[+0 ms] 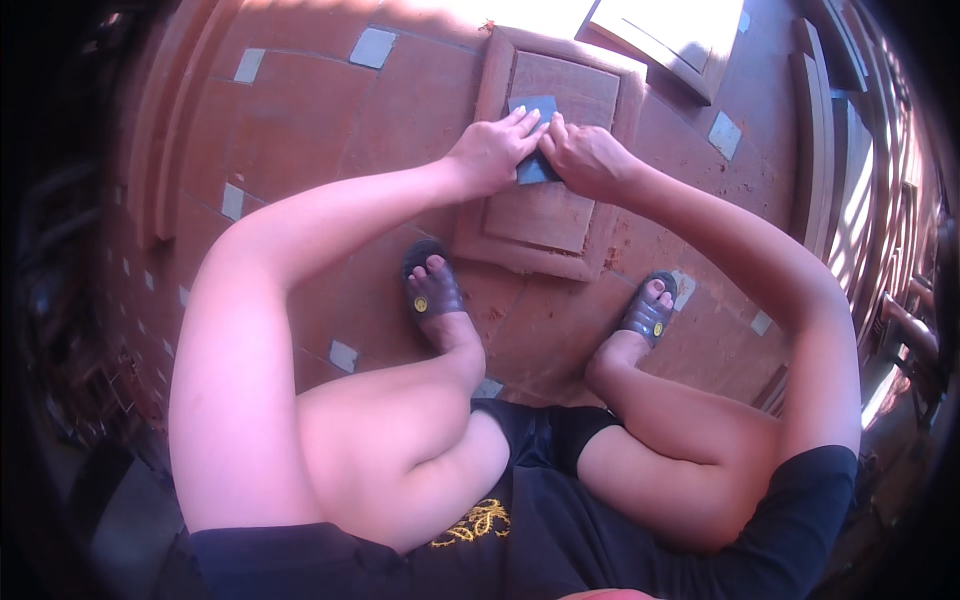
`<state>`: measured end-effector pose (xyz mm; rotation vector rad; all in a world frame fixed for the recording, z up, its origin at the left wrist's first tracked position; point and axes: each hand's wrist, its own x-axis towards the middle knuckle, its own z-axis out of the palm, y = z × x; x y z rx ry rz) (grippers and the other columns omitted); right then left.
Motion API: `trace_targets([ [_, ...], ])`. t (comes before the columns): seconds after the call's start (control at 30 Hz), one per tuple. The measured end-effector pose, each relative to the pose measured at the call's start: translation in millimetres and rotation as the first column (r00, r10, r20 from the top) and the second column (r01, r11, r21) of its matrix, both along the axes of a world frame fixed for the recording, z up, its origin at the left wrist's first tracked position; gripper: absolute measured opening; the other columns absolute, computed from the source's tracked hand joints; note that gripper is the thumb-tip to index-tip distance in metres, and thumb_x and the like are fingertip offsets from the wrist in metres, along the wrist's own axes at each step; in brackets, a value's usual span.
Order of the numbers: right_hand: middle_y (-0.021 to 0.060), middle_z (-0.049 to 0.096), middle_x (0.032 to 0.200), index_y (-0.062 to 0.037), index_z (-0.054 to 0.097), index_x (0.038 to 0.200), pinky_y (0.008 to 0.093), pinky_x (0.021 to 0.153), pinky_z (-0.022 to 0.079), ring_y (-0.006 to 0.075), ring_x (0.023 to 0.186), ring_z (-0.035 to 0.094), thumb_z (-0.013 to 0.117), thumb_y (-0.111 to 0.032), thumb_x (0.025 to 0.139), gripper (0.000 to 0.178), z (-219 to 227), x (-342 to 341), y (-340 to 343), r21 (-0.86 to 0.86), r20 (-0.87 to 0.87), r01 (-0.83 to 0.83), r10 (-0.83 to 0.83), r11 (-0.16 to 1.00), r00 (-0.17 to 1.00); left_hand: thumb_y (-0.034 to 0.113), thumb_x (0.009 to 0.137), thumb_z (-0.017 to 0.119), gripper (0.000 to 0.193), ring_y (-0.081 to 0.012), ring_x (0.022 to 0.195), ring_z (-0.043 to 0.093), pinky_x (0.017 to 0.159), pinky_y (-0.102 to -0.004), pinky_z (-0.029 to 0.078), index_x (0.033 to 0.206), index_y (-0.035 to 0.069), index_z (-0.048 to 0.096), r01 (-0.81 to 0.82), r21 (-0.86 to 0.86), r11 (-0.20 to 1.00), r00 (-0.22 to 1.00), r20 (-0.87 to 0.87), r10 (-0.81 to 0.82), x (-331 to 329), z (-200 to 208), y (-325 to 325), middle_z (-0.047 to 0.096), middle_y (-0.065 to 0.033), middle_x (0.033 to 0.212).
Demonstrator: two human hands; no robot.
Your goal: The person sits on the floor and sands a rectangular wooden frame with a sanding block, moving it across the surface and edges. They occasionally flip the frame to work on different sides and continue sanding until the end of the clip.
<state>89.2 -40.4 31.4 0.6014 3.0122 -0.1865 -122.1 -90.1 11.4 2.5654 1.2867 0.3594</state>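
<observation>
A raised-panel wooden door [545, 222] lies flat on the tiled floor in front of my feet. On its middle rests a dark blue-grey sheet of sandpaper [536, 172], lengthwise along the panel. My left hand [497, 150] presses the sheet's left side, with its fingers laid over the top part. From the other side my right hand [585, 158] grips the sheet, fingers curled, thumb close to the left fingertips. The two hands touch or nearly touch, and they cover the middle of the sheet.
My sandalled feet [434, 285] stand apart on red floor tiles [300, 140] near the door's lower corners. Another wooden panel [665, 45] lies at the far right. Long boards lean at the right [815, 150] and left [180, 120]. Wood dust is scattered about.
</observation>
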Motion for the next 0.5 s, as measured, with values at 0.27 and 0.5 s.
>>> trace_targets([
  [0.27,0.0185,0.065,0.08,0.004,0.06,0.089,0.0382,0.06,0.056,0.0294,0.069,0.071,0.06,-0.014,0.082,0.019,30,-5,-59,-0.279,-0.064,-0.208,0.198,0.937,0.978,0.006,0.078,0.065,0.041,-0.037,0.123,0.063,0.094,-0.0425,0.058,0.118,-0.002,0.067,0.042,-0.261,0.964,0.997,0.08,-0.021,-6,35,-85,0.061,-0.0265,0.136],
  [0.5,0.0159,0.069,0.073,0.0,0.064,0.087,0.0423,0.058,0.055,0.032,0.066,0.07,0.061,-0.023,0.087,0.023,37,7,-134,-0.537,-0.05,-0.323,0.354,0.779,0.934,0.003,0.075,0.062,0.047,-0.0347,0.111,0.067,0.085,-0.0424,0.059,0.122,0.006,0.067,0.26,-0.611,0.748,0.964,0.21,-0.163,-5,55,-160,0.068,-0.0159,0.128],
])
